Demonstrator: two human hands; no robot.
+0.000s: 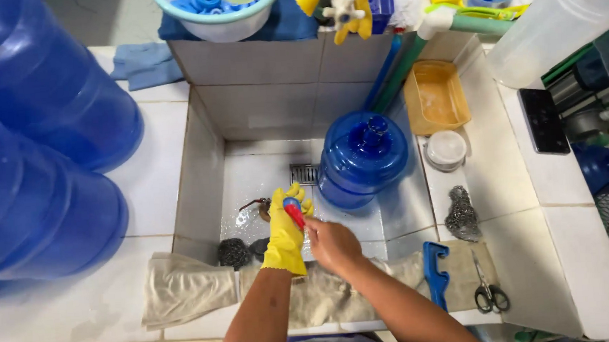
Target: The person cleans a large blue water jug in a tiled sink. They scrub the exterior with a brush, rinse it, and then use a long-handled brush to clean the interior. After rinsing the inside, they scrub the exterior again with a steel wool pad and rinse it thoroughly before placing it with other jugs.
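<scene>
My left hand [285,232], in a yellow rubber glove, holds a small blue bottle cap [291,203] over the tiled sink basin [202,170]. My bare right hand [331,243] grips a thin red tool [296,216] whose tip rests against the cap. Both hands meet above the sink's front edge. A large blue water jug [362,159] stands upright in the basin just to the right, neck up.
Two big blue jugs [35,152] lie on the counter at left. Steel scourers [233,253] sit in the basin and on the right ledge [461,215]. A blue tool [436,272], scissors [490,293], cloths [185,287], an orange tray [435,96] and a black phone [543,121] lie around.
</scene>
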